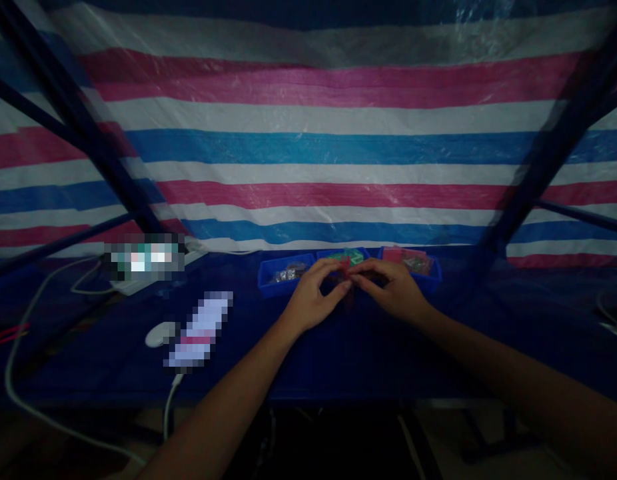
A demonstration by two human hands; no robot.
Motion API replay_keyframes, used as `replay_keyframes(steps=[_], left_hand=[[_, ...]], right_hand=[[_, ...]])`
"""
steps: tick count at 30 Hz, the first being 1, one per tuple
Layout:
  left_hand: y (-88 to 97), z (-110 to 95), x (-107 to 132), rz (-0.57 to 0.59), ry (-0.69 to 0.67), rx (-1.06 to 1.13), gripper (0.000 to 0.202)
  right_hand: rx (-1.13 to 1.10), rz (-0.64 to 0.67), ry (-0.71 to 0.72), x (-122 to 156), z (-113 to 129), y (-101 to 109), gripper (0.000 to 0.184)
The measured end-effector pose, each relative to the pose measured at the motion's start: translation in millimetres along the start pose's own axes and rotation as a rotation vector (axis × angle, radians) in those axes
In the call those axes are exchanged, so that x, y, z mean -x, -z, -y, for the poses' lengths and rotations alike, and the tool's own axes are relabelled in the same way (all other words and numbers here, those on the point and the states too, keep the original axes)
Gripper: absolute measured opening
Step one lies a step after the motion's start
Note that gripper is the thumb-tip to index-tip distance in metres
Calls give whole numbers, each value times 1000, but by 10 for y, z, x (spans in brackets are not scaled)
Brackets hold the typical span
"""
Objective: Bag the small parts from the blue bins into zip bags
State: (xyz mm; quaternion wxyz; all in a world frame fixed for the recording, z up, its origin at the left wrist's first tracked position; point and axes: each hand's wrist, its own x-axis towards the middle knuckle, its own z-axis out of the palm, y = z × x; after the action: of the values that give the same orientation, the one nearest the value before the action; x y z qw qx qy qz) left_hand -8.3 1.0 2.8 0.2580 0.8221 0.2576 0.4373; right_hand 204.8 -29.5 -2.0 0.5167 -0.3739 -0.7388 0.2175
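Observation:
Over the dark blue table, my left hand point(317, 292) and my right hand point(392, 287) meet with their fingertips closed. Between them is a small red see-through plastic bag point(346, 264), partly hidden by the fingers. Just behind the hands stand three blue bins. The left bin point(261, 280) holds small shiny silvery pieces point(290, 272). Green pieces point(356, 256) lie in the middle bin point(321, 253), which the hands partly cover. In the right bin point(435, 280) are red see-through bags point(413, 261), near my right hand.
To the left lie a phone point(201, 330) with a cable, a round white object point(161, 335) and a power strip point(153, 277) bearing a blurred device. Blue metal posts point(533, 160) stand at both sides. A striped plastic sheet point(308, 147) hangs behind the table point(378, 360).

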Motion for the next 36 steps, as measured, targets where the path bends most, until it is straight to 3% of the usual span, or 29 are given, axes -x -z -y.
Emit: replay_keyframes(steps=[3,6,12,15,19,21,27,32,36], left_hand=[[-24,-21,8,57,-35,3,36],[-32,18,4,37,3,10,28],[-19,59,-6,41,49,56,30],[-28,56,-5,64,33,96,29],[-38,58,-2,93,53,124,31],[-36,60,4,112,71,95,30],[-23,104,40,126,176,-69,26],[-40,165,70,170,263,-93,25],[-51,180,78,158,285,-80,26]], right_hand=[[-42,56,1,4,48,-4,24],[-10,92,47,2,82,20,27],[226,-110,222,-20,44,80,36],[265,-57,258,-35,-16,81,43],[209,-10,227,-48,-77,72,15],[192,-30,194,-55,-82,78,10],[161,-27,55,-70,-67,93,13],[123,32,-34,-56,-86,72,14],[127,-14,-52,-54,-117,75,15]])
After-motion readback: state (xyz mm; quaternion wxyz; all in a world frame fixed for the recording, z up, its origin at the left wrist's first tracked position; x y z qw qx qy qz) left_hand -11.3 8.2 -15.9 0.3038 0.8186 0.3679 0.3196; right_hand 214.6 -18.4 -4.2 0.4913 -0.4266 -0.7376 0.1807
